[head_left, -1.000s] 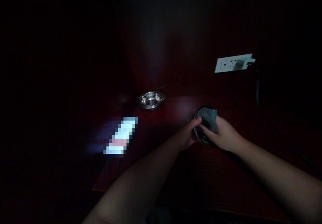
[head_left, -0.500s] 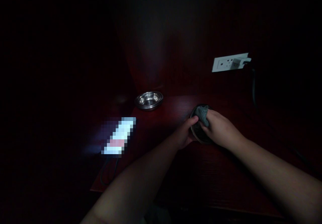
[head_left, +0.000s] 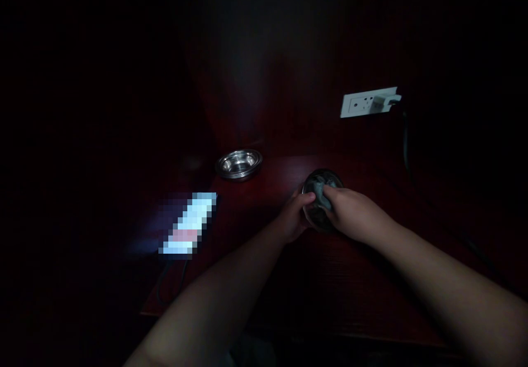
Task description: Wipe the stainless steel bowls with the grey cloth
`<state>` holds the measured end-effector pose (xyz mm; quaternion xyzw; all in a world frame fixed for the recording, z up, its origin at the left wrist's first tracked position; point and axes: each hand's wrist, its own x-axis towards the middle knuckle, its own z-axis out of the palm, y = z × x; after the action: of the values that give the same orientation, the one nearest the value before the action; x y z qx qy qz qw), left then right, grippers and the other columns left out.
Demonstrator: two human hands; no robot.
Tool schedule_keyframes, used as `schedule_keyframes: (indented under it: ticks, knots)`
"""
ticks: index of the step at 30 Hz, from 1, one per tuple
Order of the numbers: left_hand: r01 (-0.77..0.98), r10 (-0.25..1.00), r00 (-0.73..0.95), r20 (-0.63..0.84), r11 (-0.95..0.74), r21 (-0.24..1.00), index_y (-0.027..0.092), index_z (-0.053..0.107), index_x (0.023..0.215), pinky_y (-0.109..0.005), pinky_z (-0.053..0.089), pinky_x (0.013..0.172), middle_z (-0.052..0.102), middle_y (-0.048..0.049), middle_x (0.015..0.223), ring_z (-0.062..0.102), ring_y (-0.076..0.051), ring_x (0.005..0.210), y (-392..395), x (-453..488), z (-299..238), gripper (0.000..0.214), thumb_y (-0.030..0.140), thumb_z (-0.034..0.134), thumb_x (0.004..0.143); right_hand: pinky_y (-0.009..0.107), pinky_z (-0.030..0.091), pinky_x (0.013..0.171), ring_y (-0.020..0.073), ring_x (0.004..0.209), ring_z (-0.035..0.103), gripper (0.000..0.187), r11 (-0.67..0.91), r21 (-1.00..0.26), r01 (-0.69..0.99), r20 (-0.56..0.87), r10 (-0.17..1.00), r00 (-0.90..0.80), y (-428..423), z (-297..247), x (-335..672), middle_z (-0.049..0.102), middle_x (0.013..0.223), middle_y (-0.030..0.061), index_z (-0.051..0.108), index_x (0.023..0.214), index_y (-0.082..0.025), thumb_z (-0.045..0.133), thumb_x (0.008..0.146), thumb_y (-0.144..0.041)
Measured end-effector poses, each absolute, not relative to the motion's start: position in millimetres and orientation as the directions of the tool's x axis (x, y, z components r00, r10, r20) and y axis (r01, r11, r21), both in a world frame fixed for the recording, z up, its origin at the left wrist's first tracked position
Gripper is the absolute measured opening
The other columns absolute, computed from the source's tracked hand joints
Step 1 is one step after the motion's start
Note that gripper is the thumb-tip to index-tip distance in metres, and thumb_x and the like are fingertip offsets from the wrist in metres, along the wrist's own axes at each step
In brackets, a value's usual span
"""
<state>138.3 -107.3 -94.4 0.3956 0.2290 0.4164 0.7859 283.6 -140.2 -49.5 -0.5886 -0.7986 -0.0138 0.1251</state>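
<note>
A dark, shiny metal bowl (head_left: pixel 317 221) is tilted toward me above the reddish-brown table (head_left: pixel 325 279). My left hand (head_left: pixel 295 215) grips its left side, thumb over the rim and the other fingers behind it. Inside the bowl, my right hand (head_left: pixel 352 213) presses a grey-green cloth (head_left: pixel 319 191) against the inner wall; its fingers are closed on the cloth and partly hidden. Farther back to the left stand nested steel bowls (head_left: pixel 239 164).
A lit, pixelated screen (head_left: pixel 187 226) lies at the table's left side, a thin cord beneath it. On the back wall is a white power socket (head_left: pixel 369 103) with a plug and a dark cable (head_left: pixel 406 141) hanging down. Surroundings are very dark.
The view has shifted slightly, so things sit a little farther left. My right hand has moved the cloth lower inside the bowl, and the bowl's turn has changed slightly.
</note>
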Motion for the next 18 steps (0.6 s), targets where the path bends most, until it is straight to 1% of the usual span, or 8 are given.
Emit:
schedule_keyframes:
  ticks: [4,7,9,11,14,16,18]
  knots:
    - [-0.494,0.846,0.534,-0.017,0.328,0.805,0.021,0.058,0.113,-0.029,0.051,0.064,0.070,-0.0058,0.099,0.067,-0.023,0.085,-107.3,137.5,-92.7,0.057,0.043,0.073,0.063,0.035,0.049,0.072,0.0289,0.087,0.070,0.023,0.384,-0.156,0.910,0.185,0.916,-0.355,-143.1,-49.7,283.5,0.071,0.099,0.0170,0.059,0.106,-0.014,0.050,0.085,-0.018]
    - [-0.487,0.840,0.542,-0.005,0.319,0.813,0.021,0.056,0.119,-0.028,0.050,0.064,0.070,-0.0081,0.105,0.067,-0.024,0.089,-107.4,137.5,-91.3,0.066,0.049,0.074,0.063,0.033,0.048,0.072,0.0274,0.086,0.069,0.026,0.451,-0.196,0.871,0.154,0.891,-0.426,-144.7,-50.8,283.6,0.071,0.099,0.0153,0.059,0.106,-0.014,0.053,0.081,-0.016]
    - [-0.485,0.837,0.547,0.005,0.312,0.817,0.020,0.055,0.119,-0.028,0.050,0.064,0.070,-0.0093,0.107,0.067,-0.025,0.090,-107.3,137.3,-90.8,0.069,0.053,0.075,0.062,0.033,0.048,0.071,0.0259,0.084,0.068,0.023,0.480,-0.226,0.848,0.145,0.877,-0.458,-145.2,-51.5,283.8,0.071,0.096,0.0137,0.059,0.103,-0.014,0.054,0.081,-0.017]
    - [-0.487,0.836,0.549,0.008,0.311,0.816,0.020,0.056,0.119,-0.027,0.049,0.065,0.070,-0.0096,0.106,0.067,-0.025,0.090,-107.3,137.0,-90.9,0.069,0.054,0.075,0.062,0.032,0.048,0.071,0.0237,0.080,0.067,0.016,0.500,-0.264,0.825,0.148,0.866,-0.477,-145.3,-52.3,284.2,0.070,0.091,0.0117,0.059,0.097,-0.015,0.053,0.083,-0.018]
    - [-0.477,0.834,0.552,-0.012,0.327,0.816,0.020,0.057,0.119,-0.028,0.049,0.066,0.071,-0.0088,0.104,0.067,-0.024,0.090,-107.4,136.3,-91.1,0.065,0.054,0.072,0.066,0.031,0.047,0.066,0.0206,0.071,0.064,0.007,0.525,-0.308,0.793,0.181,0.851,-0.493,-145.6,-53.5,284.8,0.068,0.083,0.0091,0.057,0.089,-0.017,0.053,0.085,-0.021]
    - [-0.485,0.841,0.541,-0.013,0.324,0.812,0.020,0.059,0.117,-0.029,0.049,0.070,0.071,-0.0077,0.104,0.067,-0.024,0.092,-107.4,136.2,-90.7,0.060,0.053,0.071,0.068,0.031,0.046,0.063,0.0196,0.068,0.062,0.006,0.545,-0.328,0.772,0.219,0.838,-0.499,-146.3,-54.1,284.8,0.067,0.081,0.0084,0.056,0.088,-0.018,0.053,0.085,-0.021]
    - [-0.499,0.850,0.527,-0.002,0.311,0.809,0.020,0.061,0.114,-0.030,0.050,0.075,0.071,-0.0071,0.103,0.067,-0.024,0.094,-107.4,136.5,-89.7,0.055,0.051,0.071,0.069,0.032,0.048,0.064,0.0197,0.071,0.063,0.006,0.572,-0.352,0.741,0.265,0.820,-0.508,-147.3,-54.5,284.2,0.067,0.084,0.0087,0.055,0.090,-0.018,0.052,0.086,-0.022]
